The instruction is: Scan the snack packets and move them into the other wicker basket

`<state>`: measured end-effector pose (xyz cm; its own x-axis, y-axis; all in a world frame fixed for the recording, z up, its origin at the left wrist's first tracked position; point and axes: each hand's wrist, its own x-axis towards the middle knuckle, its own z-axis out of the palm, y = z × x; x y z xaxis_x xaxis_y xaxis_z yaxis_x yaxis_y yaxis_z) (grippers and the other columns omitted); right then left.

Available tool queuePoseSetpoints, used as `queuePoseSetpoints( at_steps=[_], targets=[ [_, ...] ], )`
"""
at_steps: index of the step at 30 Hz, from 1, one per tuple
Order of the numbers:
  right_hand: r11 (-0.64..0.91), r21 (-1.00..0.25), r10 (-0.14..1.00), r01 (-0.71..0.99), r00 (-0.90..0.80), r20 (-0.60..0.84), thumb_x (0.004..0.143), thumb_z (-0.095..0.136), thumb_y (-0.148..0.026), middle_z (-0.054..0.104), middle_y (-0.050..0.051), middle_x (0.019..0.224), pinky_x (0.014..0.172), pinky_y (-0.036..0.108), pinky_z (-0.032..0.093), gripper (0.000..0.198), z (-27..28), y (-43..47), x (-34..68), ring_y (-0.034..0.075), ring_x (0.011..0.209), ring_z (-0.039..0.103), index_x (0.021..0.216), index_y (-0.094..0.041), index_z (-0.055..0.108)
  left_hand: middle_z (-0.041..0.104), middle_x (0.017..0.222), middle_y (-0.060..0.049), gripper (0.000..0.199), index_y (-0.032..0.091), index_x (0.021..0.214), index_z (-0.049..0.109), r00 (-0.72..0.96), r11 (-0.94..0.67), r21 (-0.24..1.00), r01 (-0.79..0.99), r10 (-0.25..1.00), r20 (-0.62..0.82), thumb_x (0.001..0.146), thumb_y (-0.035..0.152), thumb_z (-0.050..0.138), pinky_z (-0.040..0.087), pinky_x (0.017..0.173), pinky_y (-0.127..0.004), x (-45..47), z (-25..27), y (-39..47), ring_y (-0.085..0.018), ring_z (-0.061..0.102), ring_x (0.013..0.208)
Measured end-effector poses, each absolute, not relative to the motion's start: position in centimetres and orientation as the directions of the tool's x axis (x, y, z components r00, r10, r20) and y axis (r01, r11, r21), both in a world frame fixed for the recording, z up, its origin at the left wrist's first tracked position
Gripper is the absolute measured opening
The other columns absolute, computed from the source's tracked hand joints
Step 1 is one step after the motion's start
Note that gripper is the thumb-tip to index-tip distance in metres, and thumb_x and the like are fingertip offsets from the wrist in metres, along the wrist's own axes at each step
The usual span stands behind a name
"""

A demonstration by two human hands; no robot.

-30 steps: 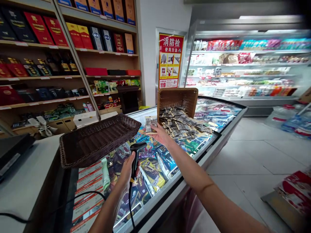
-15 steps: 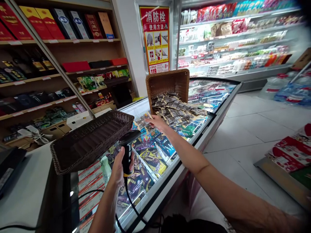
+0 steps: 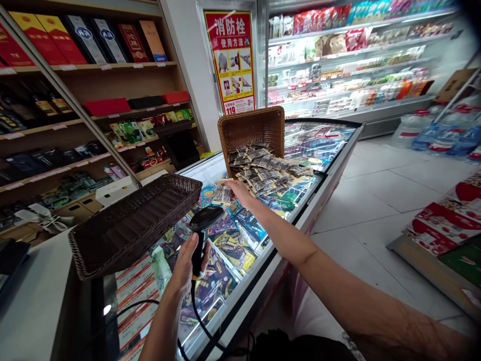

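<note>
My left hand is wrapped round the handle of a black barcode scanner, its cord hanging down below. In my right hand, closed at the fingertips, is a small clear packet with a tan edge, held in front of the scanner's head. Just beyond, a brown wicker basket lies tipped on its side. A heap of similar packets spills out of it onto the glass top of the chest freezer. To the left rests a dark woven tray with nothing in it.
Under the freezer's glass lie colourful ice-cream packs. Price labels line its near left end. A white counter is at the left, stocked shelves behind. Boxed goods stand on a low platform at the right.
The packet in my right hand has turned flatter toward me and shifted slightly left. My left hand has raised and tilted the scanner a little toward it. The whole view has shifted slightly.
</note>
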<state>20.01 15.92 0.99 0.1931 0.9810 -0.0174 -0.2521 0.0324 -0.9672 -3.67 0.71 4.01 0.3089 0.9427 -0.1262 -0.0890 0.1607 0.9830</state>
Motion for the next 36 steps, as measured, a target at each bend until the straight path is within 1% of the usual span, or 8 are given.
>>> queuePoseSetpoints(
  at_steps=[9, 15, 18, 21, 25, 28, 32, 36],
  targets=[
    [-0.005, -0.977, 0.983, -0.214, 0.177, -0.044, 0.088, 0.070, -0.042, 0.046, -0.004, 0.056, 0.047, 0.027, 0.034, 0.027, 1.12, 15.44, 19.78, 0.011, 0.045, 0.041, 0.075, -0.021, 0.058, 0.057, 0.066, 0.003, 0.063, 0.018, 0.099, 0.065, 0.293, 0.135, 0.985, -0.110, 0.951, -0.097, 0.073, 0.075, 0.075, 0.029, 0.039, -0.020, -3.74, 3.77, 0.85, -0.006, 0.039, 0.041],
    [0.000, -0.977, 0.975, -0.213, 0.217, -0.047, 0.089, 0.068, -0.037, 0.048, -0.004, 0.057, 0.044, 0.026, 0.034, 0.023, 1.13, 15.53, 19.84, 0.010, 0.044, 0.041, 0.077, -0.020, 0.059, 0.056, 0.064, 0.004, 0.062, 0.018, 0.093, 0.063, 0.264, 0.141, 0.983, -0.120, 0.959, -0.106, 0.073, 0.076, 0.074, 0.029, 0.038, -0.020, -3.52, 3.79, 0.89, -0.006, 0.038, 0.040],
    [0.018, -0.973, 0.958, -0.231, 0.282, -0.049, 0.090, 0.068, -0.035, 0.049, -0.005, 0.059, 0.046, 0.023, 0.042, 0.018, 1.17, 15.70, 19.93, 0.010, 0.047, 0.048, 0.084, -0.021, 0.059, 0.053, 0.060, 0.005, 0.061, 0.019, 0.092, 0.063, 0.271, 0.152, 0.980, -0.130, 0.956, -0.112, 0.074, 0.076, 0.073, 0.029, 0.039, -0.019, -3.59, 3.79, 0.97, -0.006, 0.038, 0.040],
    [0.083, -0.949, 0.935, -0.305, 0.352, -0.032, 0.089, 0.069, -0.030, 0.056, -0.004, 0.071, 0.059, 0.025, 0.057, 0.018, 1.04, 15.98, 20.01, 0.012, 0.057, 0.061, 0.097, -0.023, 0.054, 0.050, 0.055, 0.006, 0.061, 0.019, 0.090, 0.063, 0.286, 0.165, 0.980, -0.109, 0.950, -0.128, 0.075, 0.077, 0.072, 0.029, 0.040, -0.019, -3.76, 3.78, 0.99, -0.007, 0.037, 0.040],
    [0.173, -0.930, 0.901, -0.326, 0.434, 0.015, 0.092, 0.064, -0.021, 0.063, -0.002, 0.085, 0.074, 0.029, 0.063, 0.046, 0.76, 16.11, 20.05, 0.014, 0.070, 0.072, 0.130, -0.025, 0.040, 0.045, 0.048, 0.005, 0.060, 0.019, 0.080, 0.061, 0.306, 0.181, 0.982, -0.060, 0.939, -0.155, 0.077, 0.079, 0.068, 0.028, 0.040, -0.019, -3.94, 3.58, 1.05, -0.007, 0.035, 0.040],
    [0.172, -0.954, 0.890, -0.246, 0.455, 0.044, 0.092, 0.062, -0.022, 0.067, 0.000, 0.090, 0.079, 0.029, 0.062, 0.067, 0.62, 16.01, 20.11, 0.017, 0.084, 0.075, 0.148, -0.024, 0.025, 0.047, 0.050, 0.006, 0.060, 0.019, 0.086, 0.061, 0.296, 0.178, 0.982, -0.069, 0.943, -0.151, 0.077, 0.078, 0.069, 0.028, 0.040, -0.018, -3.91, 3.43, 1.18, -0.007, 0.035, 0.041],
    [0.079, -0.976, 0.884, -0.201, 0.466, -0.025, 0.087, 0.067, -0.021, 0.070, 0.003, 0.098, 0.077, 0.029, 0.061, 0.077, 0.70, 15.97, 20.19, 0.019, 0.093, 0.076, 0.153, -0.027, 0.027, 0.057, 0.063, 0.005, 0.066, 0.020, 0.101, 0.061, 0.293, 0.172, 0.979, -0.109, 0.947, -0.134, 0.072, 0.077, 0.074, 0.029, 0.038, -0.020, -3.80, 3.48, 1.33, -0.006, 0.036, 0.040],
    [0.084, -0.929, 0.895, -0.359, 0.437, -0.088, 0.087, 0.064, -0.015, 0.068, -0.002, 0.085, 0.072, 0.026, 0.061, 0.073, 1.18, 16.04, 20.19, 0.016, 0.079, 0.074, 0.150, -0.026, 0.030, 0.059, 0.066, 0.004, 0.067, 0.018, 0.104, 0.061, 0.283, 0.182, 0.977, -0.109, 0.948, -0.145, 0.073, 0.076, 0.075, 0.029, 0.038, -0.019, -3.86, 3.41, 1.38, -0.006, 0.039, 0.040]
  ],
)
